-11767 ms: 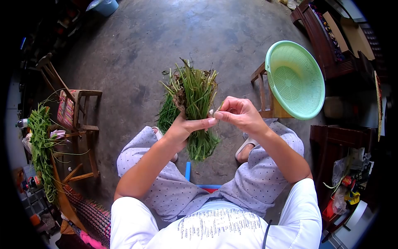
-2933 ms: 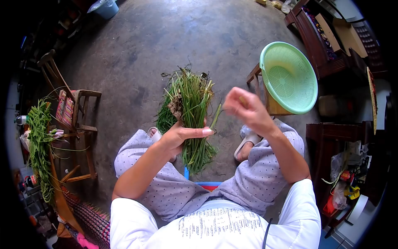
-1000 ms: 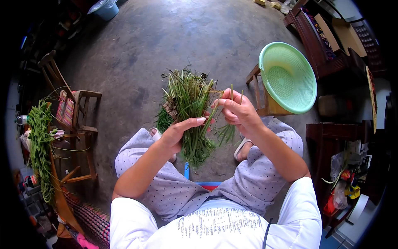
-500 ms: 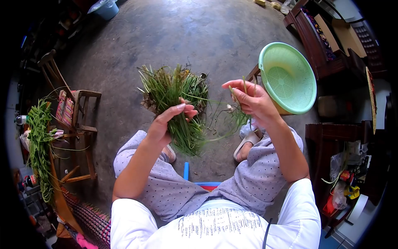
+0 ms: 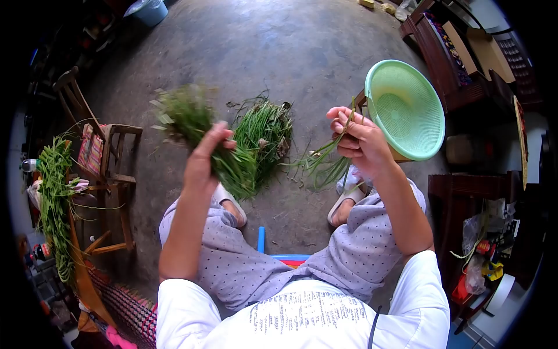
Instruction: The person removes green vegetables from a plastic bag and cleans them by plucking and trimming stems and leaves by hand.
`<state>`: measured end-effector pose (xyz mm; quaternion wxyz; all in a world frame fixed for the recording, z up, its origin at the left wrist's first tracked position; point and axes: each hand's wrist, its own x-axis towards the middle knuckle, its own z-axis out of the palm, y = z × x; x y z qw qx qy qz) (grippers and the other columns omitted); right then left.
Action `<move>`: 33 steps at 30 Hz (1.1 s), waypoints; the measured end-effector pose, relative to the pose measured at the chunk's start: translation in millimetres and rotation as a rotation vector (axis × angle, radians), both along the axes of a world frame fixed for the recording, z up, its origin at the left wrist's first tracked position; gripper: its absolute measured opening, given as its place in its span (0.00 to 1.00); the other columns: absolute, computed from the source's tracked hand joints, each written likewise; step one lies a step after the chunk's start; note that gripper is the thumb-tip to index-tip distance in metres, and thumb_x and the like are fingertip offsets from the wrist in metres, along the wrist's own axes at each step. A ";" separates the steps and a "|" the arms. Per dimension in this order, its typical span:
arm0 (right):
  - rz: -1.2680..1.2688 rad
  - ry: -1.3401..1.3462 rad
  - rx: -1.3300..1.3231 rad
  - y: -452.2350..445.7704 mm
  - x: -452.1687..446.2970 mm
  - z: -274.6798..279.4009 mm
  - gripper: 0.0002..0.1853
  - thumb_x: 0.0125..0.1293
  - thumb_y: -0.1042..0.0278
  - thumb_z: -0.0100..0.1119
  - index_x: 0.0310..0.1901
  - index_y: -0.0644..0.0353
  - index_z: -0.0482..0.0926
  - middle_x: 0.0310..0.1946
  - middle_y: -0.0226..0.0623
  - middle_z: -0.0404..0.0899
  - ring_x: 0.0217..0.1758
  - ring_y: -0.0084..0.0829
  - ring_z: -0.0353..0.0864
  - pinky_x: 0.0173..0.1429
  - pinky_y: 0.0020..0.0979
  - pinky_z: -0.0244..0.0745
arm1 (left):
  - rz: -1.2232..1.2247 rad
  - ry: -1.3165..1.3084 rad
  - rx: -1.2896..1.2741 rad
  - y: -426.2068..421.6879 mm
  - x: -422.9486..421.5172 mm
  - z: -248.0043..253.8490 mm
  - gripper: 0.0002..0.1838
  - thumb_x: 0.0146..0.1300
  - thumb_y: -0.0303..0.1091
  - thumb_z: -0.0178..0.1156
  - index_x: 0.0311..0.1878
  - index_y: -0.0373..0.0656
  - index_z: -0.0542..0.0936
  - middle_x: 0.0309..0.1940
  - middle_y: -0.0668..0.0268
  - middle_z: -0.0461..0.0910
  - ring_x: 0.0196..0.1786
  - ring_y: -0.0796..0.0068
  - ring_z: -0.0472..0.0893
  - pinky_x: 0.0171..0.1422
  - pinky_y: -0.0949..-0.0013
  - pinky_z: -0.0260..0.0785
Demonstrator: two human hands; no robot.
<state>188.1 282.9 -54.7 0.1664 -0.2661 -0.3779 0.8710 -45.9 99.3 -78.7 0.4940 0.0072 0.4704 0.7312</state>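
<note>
My left hand point(image 5: 204, 152) is closed around a thick bundle of green stalks point(image 5: 189, 116), whose upper end is smeared by motion. The leafy tips hang down to the right, above my left foot. In my right hand point(image 5: 361, 136), closed fingers pinch a few thin green stems point(image 5: 330, 168) that droop to the lower left. On the floor between the hands lies a pile of the same greens point(image 5: 263, 136), with darker, root-like bits along its top. Small scraps lie on the floor below my right hand.
A light green basket point(image 5: 401, 110) sits tilted on a wooden stool at the right. Wooden chairs point(image 5: 116, 131) stand at the left, beside more leafy greens point(image 5: 55, 198). Dark wooden furniture point(image 5: 474, 189) lines the right side. A blue bucket point(image 5: 152, 13) is at the top left.
My left hand has carried the bundle left and up, away from the floor pile, which now shows fully. My right hand has moved right with several stems in its fingers.
</note>
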 end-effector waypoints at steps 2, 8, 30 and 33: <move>0.100 0.070 -0.142 -5.0 -5.6 0.9 0.09 0.70 0.68 0.43 0.47 0.59 0.70 0.27 0.21 0.66 0.17 0.08 0.51 0.18 0.13 0.48 | -0.239 0.069 -0.051 4.0 20.9 -1.4 0.09 0.58 0.28 0.62 0.40 0.44 0.73 0.34 0.66 0.78 0.32 0.80 0.77 0.40 0.74 0.71; 0.264 0.229 -0.288 -22.5 -19.6 -7.6 0.10 0.69 0.65 0.46 0.48 0.59 0.67 0.28 0.22 0.62 0.17 0.09 0.53 0.17 0.11 0.50 | -0.520 0.101 -0.043 13.4 64.6 6.1 0.18 0.53 0.28 0.67 0.49 0.39 0.77 0.41 0.68 0.80 0.46 0.81 0.77 0.51 0.76 0.68; 0.077 -0.335 0.937 -46.8 -20.4 -6.9 0.09 0.59 0.67 0.64 0.32 0.64 0.78 0.20 0.18 0.59 0.20 0.09 0.53 0.23 0.18 0.49 | -0.405 0.163 -0.138 7.8 67.6 0.9 0.11 0.51 0.31 0.69 0.36 0.37 0.80 0.33 0.67 0.80 0.38 0.78 0.78 0.45 0.74 0.70; 0.081 -0.346 0.961 -44.0 -17.7 -8.9 0.09 0.60 0.67 0.63 0.32 0.64 0.78 0.20 0.18 0.61 0.21 0.09 0.55 0.24 0.18 0.51 | -0.417 0.140 -0.143 8.0 66.7 5.6 0.11 0.51 0.31 0.69 0.36 0.37 0.80 0.32 0.66 0.80 0.38 0.78 0.79 0.46 0.75 0.70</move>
